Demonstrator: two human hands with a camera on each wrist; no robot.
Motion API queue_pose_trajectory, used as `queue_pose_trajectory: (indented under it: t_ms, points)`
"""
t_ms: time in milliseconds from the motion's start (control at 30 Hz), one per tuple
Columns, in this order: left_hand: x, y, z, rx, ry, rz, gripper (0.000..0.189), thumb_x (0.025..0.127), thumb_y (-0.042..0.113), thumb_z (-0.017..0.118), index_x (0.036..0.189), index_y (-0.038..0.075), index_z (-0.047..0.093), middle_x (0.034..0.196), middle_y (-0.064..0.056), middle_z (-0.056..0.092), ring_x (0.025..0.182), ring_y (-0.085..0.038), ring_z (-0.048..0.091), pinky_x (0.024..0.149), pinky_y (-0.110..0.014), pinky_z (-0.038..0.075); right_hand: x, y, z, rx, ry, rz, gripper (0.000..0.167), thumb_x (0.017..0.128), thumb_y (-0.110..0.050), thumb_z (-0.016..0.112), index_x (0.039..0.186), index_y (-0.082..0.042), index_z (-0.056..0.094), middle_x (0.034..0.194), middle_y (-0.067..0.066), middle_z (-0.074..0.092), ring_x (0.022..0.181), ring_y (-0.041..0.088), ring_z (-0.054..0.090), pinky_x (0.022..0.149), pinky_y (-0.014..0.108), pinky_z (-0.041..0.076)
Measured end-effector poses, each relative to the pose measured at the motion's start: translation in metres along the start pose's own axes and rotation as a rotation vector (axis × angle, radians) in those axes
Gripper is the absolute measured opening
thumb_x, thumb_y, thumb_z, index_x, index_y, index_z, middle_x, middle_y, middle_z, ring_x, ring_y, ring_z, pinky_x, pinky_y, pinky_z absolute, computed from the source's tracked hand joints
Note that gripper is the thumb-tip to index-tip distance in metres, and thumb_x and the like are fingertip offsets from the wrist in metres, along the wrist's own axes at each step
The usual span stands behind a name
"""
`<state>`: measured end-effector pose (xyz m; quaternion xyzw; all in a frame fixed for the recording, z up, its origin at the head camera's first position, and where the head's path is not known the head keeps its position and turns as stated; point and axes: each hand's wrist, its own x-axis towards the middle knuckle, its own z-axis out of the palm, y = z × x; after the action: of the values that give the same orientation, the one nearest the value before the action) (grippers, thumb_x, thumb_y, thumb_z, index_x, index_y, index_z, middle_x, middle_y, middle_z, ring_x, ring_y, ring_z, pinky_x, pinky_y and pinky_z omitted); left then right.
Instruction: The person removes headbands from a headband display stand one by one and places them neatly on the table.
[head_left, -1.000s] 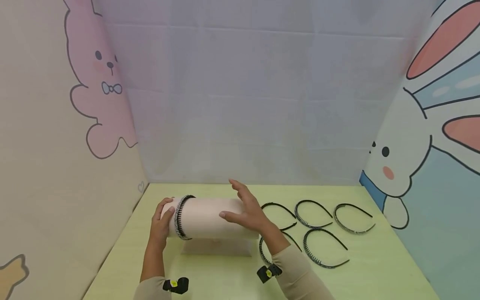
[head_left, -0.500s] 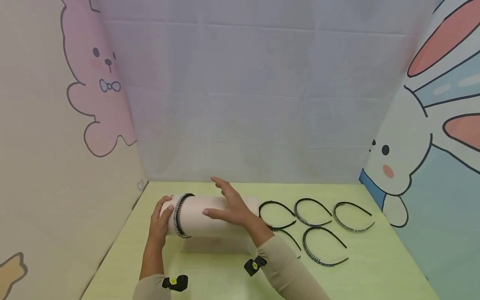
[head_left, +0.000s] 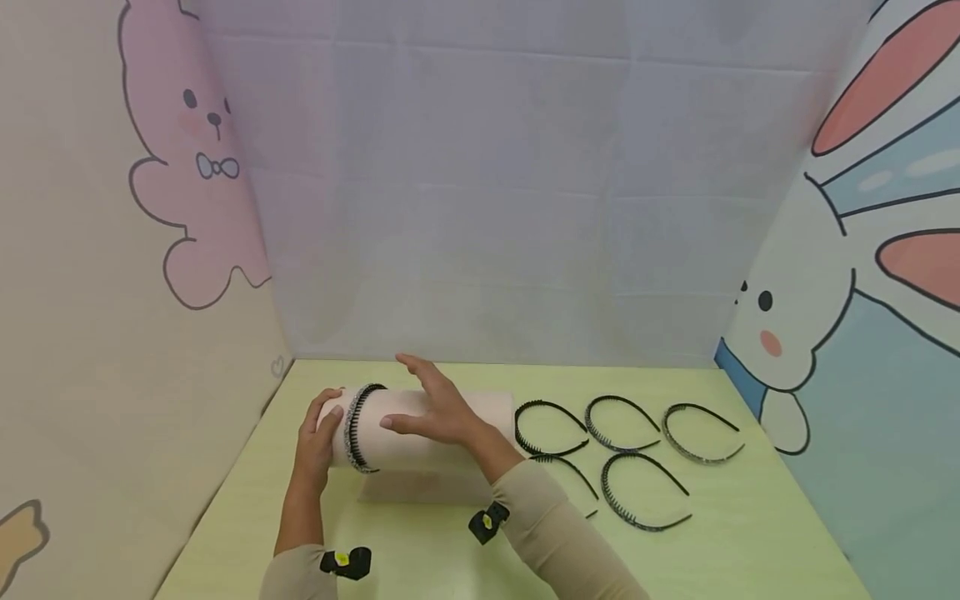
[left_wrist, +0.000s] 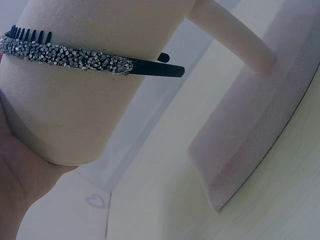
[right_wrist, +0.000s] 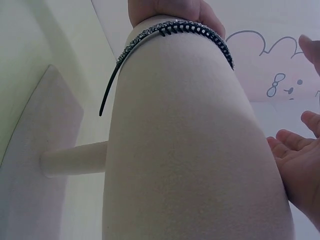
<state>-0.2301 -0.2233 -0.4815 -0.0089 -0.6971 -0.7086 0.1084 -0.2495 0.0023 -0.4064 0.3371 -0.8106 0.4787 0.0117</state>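
A pale, padded headband display roll (head_left: pixel 435 450) lies level on its post and flat base (left_wrist: pixel 240 165). My left hand (head_left: pixel 317 429) grips its left end, thumb toward me. Round the roll, just right of that hand, sits a headband (head_left: pixel 356 429) with glittery stones and black comb teeth; its tips project below the roll in the left wrist view. My right hand (head_left: pixel 438 408) is over the roll's middle, thumb and fingers spread and holding nothing. In the right wrist view the right hand's fingers (right_wrist: pixel 295 142) lie along the roll's side.
Several headbands lie on the pale green table right of the roll, among them a sparkly one (head_left: pixel 701 433) at the far right and a toothed one (head_left: pixel 637 492) nearer. My right sleeve (head_left: pixel 551 517) partly covers another headband (head_left: pixel 573 475). Cartoon-printed walls (head_left: pixel 210 208) enclose the table.
My right hand has slid left along the roll, from its right end to its middle. My left hand and the headband on the roll keep their places.
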Motion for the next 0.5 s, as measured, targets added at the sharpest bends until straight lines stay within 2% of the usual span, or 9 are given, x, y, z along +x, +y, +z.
queue_pose_trajectory:
  t_ms: [233, 500]
  points:
    - [0.005, -0.015, -0.004, -0.014, 0.0, 0.021, 0.032, 0.101, 0.021, 0.041, 0.128, 0.005, 0.041, 0.126, 0.004, 0.044, 0.097, -0.015, 0.049, 0.071, -0.027, 0.044, 0.007, -0.001, 0.008, -0.046, -0.043, -0.003, 0.084, 0.079, -0.042, 0.071, 0.147, -0.025, 0.025, 0.147, -0.003, 0.027, 0.13, 0.016, 0.032, 0.099, 0.043, 0.032]
    - [0.004, -0.01, -0.001, -0.015, 0.006, 0.017, 0.03, 0.101, 0.018, 0.039, 0.127, 0.004, 0.041, 0.125, 0.007, 0.045, 0.094, -0.014, 0.05, 0.07, -0.027, 0.044, 0.016, -0.003, 0.015, -0.093, -0.076, -0.016, 0.085, 0.078, -0.042, 0.073, 0.146, -0.022, 0.026, 0.147, -0.003, 0.028, 0.132, 0.013, 0.027, 0.1, 0.041, 0.03]
